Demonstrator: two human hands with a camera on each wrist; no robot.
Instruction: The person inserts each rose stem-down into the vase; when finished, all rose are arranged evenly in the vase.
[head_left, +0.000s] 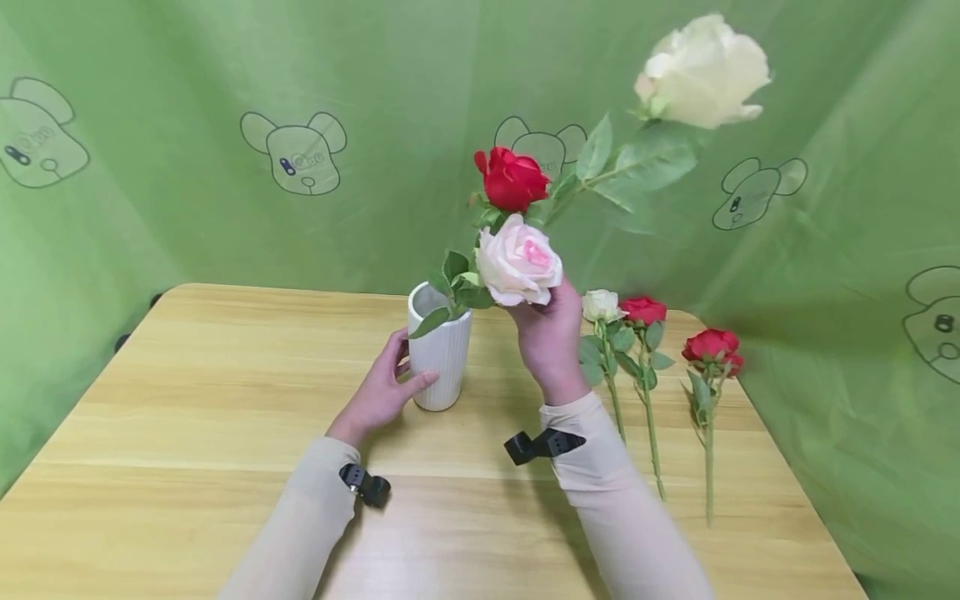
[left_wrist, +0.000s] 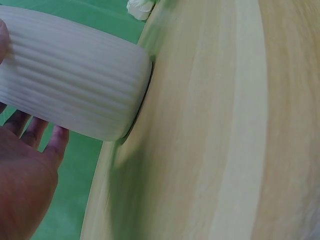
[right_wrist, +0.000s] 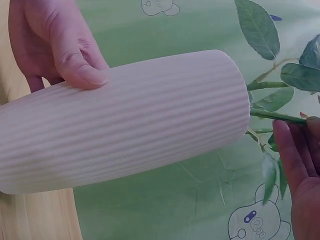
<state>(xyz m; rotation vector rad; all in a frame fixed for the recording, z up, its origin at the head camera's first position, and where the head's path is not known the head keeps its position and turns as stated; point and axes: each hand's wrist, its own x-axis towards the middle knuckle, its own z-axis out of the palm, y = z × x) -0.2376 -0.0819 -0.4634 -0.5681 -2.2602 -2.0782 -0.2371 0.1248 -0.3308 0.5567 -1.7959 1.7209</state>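
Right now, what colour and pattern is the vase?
The vase is white, with ribs running along its length; the right wrist view shows them best.

Vase (head_left: 441, 362) on table (head_left: 187, 400), toward far edge; stems (right_wrist: 268, 85) in mouth. Three flowers (head_left: 647, 377) lie right, blooms (head_left: 712, 344) toward far right corner.

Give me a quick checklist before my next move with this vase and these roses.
1. Vase upright on the table: ok, its base is down.
2. Left hand steadying the vase: ok, thumb and fingers are around its side.
3. Right hand controlling a stem: ok, pinched just outside the vase mouth.
4. Which bloom that stem carries: cannot tell.
5. Stem depth inside: cannot tell, the vase wall hides it.
6. Loose roses clear of the vase: ok, three lie apart to the right.
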